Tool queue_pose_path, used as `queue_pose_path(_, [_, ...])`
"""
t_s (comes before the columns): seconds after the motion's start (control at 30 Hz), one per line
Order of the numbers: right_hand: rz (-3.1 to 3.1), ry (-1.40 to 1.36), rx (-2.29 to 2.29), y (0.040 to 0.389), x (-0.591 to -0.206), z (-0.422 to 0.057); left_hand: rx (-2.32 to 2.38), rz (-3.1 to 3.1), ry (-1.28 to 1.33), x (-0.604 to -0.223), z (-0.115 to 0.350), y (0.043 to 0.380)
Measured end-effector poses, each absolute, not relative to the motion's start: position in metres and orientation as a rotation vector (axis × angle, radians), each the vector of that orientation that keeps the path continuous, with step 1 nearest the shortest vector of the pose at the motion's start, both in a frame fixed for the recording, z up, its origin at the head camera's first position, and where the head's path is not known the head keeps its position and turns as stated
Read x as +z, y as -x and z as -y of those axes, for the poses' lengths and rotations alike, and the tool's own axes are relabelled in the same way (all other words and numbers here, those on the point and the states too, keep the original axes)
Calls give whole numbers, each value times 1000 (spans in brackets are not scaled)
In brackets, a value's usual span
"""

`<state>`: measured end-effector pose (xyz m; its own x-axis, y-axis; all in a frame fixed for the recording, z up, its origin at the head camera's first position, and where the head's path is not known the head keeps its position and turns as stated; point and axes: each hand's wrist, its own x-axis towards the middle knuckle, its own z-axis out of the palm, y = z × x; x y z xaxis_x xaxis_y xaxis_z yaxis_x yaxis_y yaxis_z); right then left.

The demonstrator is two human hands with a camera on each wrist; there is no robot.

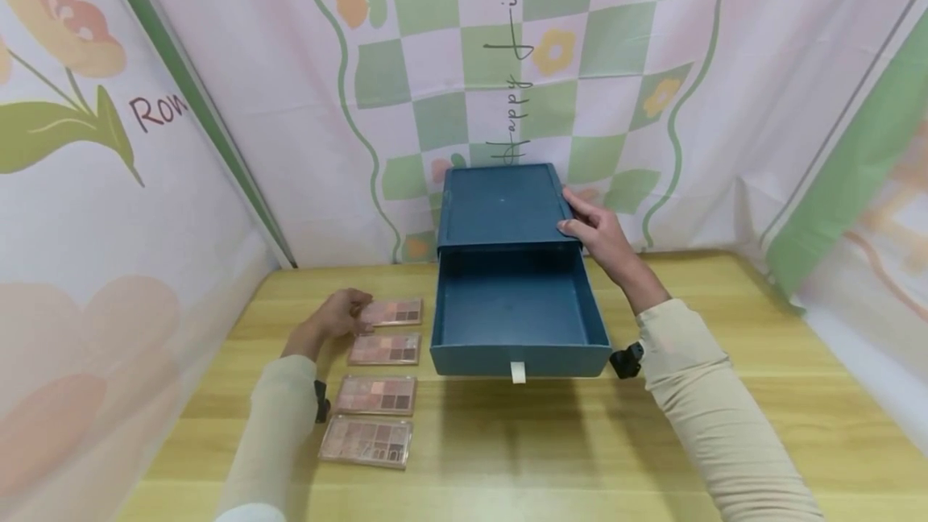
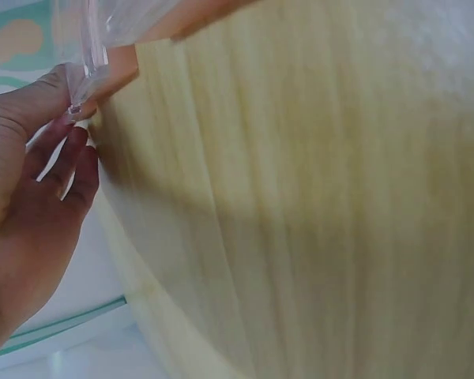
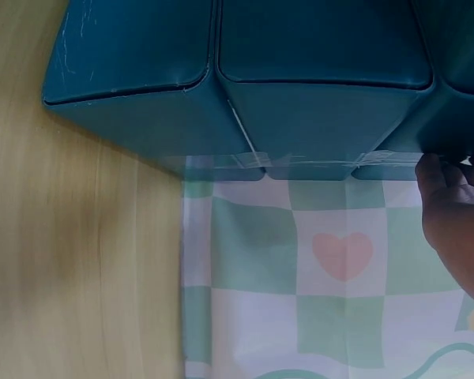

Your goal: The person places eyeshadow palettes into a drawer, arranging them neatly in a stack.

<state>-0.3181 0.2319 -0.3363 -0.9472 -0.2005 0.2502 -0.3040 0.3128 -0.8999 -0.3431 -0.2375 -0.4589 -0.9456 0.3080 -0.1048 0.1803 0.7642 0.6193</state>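
Note:
At the far end of a column of eyeshadow palettes, my left hand (image 1: 341,313) holds the left end of the farthest palette (image 1: 399,312). In the left wrist view, thumb and fingers pinch the palette's clear edge (image 2: 95,63). Nearer along the column lie three other palettes: one close by (image 1: 384,349), another (image 1: 377,395), and the nearest (image 1: 366,441). To their right stands a blue drawer cabinet (image 1: 500,204), its top drawer (image 1: 518,359) pulled out and bare inside. My right hand (image 1: 598,232) rests on the cabinet's upper right edge, fingers fairly straight.
The cabinet stands on a wooden table (image 1: 725,393), with more stacked drawer sections (image 3: 134,47) visible in the right wrist view. A checked cloth (image 1: 493,55) hangs behind it. A white tab (image 1: 518,372) sticks out from the drawer's front.

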Motion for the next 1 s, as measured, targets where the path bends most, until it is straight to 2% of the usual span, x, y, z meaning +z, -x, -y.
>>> queue_pose_path(1.0, [2451,-481,1752,318,-337,-232,1180,-2758,-75,-450,239,337])
